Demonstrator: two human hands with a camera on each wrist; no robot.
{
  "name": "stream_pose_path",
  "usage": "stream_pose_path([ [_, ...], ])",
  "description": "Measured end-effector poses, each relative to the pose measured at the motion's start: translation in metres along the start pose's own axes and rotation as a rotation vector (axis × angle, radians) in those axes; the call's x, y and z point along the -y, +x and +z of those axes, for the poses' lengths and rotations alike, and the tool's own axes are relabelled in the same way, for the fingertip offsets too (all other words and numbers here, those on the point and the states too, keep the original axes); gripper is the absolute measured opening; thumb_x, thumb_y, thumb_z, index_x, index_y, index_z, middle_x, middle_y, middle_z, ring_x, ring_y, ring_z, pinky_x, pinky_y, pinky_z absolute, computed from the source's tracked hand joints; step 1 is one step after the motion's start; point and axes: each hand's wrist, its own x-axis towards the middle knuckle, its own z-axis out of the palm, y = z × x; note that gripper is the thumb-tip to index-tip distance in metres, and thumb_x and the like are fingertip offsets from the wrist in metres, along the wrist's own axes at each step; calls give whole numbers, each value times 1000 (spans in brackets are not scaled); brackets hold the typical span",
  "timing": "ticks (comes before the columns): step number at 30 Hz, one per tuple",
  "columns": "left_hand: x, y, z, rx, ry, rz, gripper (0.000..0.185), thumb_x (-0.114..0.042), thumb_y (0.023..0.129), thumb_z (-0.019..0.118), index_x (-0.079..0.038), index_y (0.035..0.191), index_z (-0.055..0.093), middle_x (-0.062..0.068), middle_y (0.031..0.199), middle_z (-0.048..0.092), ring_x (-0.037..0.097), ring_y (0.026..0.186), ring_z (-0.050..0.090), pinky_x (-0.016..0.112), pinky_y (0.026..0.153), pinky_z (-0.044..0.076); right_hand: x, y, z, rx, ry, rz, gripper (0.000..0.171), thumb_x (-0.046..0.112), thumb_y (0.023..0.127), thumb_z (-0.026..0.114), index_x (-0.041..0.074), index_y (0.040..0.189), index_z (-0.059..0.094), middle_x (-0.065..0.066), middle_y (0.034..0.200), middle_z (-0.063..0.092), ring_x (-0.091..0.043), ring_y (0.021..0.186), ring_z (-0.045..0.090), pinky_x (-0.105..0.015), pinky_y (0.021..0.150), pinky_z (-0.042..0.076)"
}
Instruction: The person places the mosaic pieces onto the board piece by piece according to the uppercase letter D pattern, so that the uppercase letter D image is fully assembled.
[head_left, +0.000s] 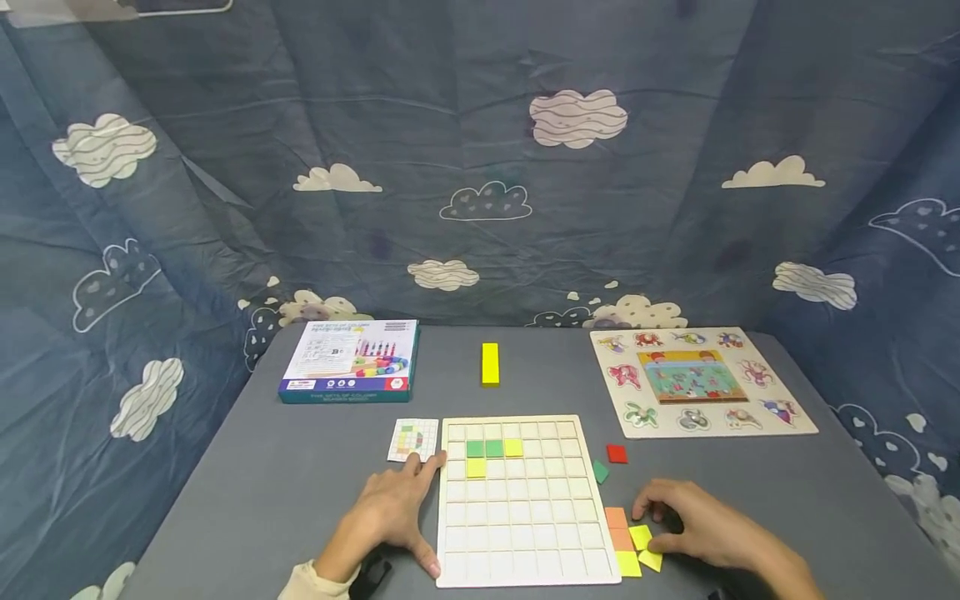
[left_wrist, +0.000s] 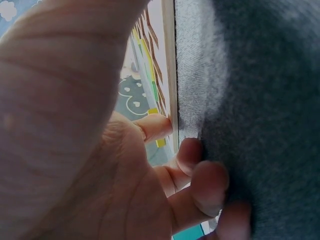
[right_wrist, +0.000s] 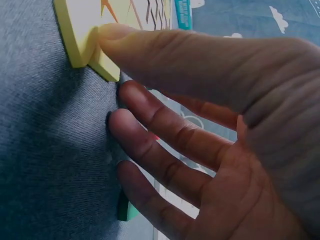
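Note:
A white wooden grid board (head_left: 525,517) lies flat before me, with two green tiles (head_left: 484,448) and two yellow tiles (head_left: 513,447) in its upper cells. My left hand (head_left: 392,510) is spread along its left side, thumb and index finger at the edge. On the right, my right hand (head_left: 701,527) has its thumb tip on a loose yellow tile (right_wrist: 80,35); the other fingers are relaxed and bent, apart from the thumb. Another yellow tile (right_wrist: 106,67) is just beneath that thumb. Orange tiles (head_left: 615,518) and a further yellow tile (head_left: 628,564) lie along the board's right edge.
A small pattern card (head_left: 412,439) sits at the board's upper left. Loose red (head_left: 617,454) and green (head_left: 601,472) tiles lie right of the board. Farther back are a boxed set (head_left: 349,362), a yellow block (head_left: 490,365) and a sea-animal puzzle board (head_left: 705,422).

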Motion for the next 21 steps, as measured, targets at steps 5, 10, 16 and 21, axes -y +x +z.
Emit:
stream_pose_path([
  [5,-2,3,-2,12,14,5,148,-69,31,92,-22,156,28,14,132,51,34,83,60,52,72,49,-7,-6,4,-15,4,-47,25,25,84,81,17,103,66,13,94,60,0,79,51,-24,66,45],
  [10,-4,3,-3,25,7,18,148,-70,33,92,-21,157,26,17,138,49,40,93,63,56,78,49,-7,-11,4,-21,-9,-30,26,25,83,83,17,102,67,12,91,58,0,77,50,-24,64,45],
  [16,-2,0,-4,44,3,-2,148,-68,35,92,-21,158,24,23,146,44,45,100,63,60,83,48,-5,-11,4,-8,-14,-6,29,31,83,82,17,103,68,12,89,57,1,77,49,-24,65,44],
  [21,-1,-3,-4,47,-6,-8,148,-68,35,92,-20,158,25,23,146,44,46,100,63,60,83,48,-5,-7,6,1,2,-3,27,32,84,80,18,102,67,11,88,57,0,77,49,-24,65,43],
])
